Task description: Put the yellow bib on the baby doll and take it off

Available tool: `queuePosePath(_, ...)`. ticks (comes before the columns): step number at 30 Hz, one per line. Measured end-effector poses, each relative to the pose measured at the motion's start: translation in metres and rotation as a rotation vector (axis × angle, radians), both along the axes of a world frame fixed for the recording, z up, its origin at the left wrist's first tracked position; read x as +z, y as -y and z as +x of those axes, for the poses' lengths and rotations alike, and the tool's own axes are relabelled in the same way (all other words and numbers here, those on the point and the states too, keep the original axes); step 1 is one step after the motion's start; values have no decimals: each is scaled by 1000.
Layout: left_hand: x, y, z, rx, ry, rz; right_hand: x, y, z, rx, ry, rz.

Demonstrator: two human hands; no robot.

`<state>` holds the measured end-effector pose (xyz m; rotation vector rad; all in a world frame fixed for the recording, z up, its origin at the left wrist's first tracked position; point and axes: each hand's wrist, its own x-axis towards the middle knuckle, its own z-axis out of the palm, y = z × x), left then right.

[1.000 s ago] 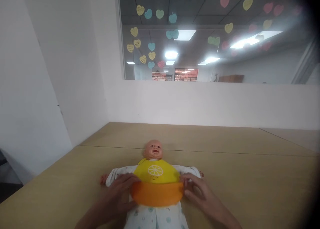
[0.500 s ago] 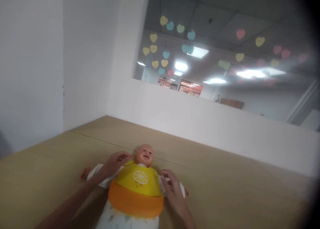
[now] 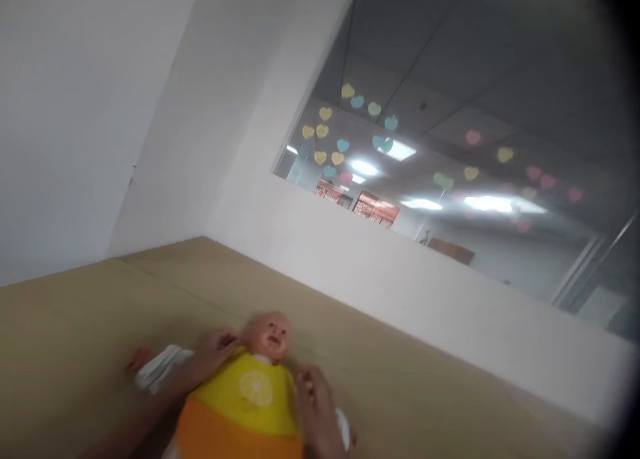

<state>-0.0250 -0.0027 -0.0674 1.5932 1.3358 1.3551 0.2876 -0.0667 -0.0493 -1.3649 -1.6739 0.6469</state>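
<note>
A baby doll [image 3: 269, 335] in white printed clothes lies on its back on a wooden table [image 3: 75, 325]. It wears a yellow bib with an orange pocket [image 3: 245, 405]. My left hand [image 3: 213, 352] is at the doll's neck, on the bib's upper left edge, with fingers curled. My right hand [image 3: 313, 399] rests on the doll's other shoulder beside the bib, fingers bent. The picture is blurred and tilted, so what the fingers pinch is unclear.
White walls [image 3: 100, 112] meet at the table's far corner. A glass window [image 3: 450, 145] above a low wall carries several coloured paper hearts and reflects ceiling lights.
My hands moved from the bib's orange pocket up to the doll's neck and shoulders. The view swung left and tilted, so the doll sits lower in the picture.
</note>
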Motion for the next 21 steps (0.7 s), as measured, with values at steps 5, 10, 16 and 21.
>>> queuePosePath(5, 20, -1, 7, -87, -183, -84, 22, -25, -13, -21, 36, -187)
queuePosePath(10, 25, -27, 15, -131, -366, -124, 31, -48, -29, -10, 170, -295)
queuePosePath(16, 27, -41, 21, -171, -381, -126, 25, -53, -43, -20, -43, -391)
queuePosePath(21, 26, -33, 25, -258, -218, -95, 16, -63, -44, 5, -141, -425)
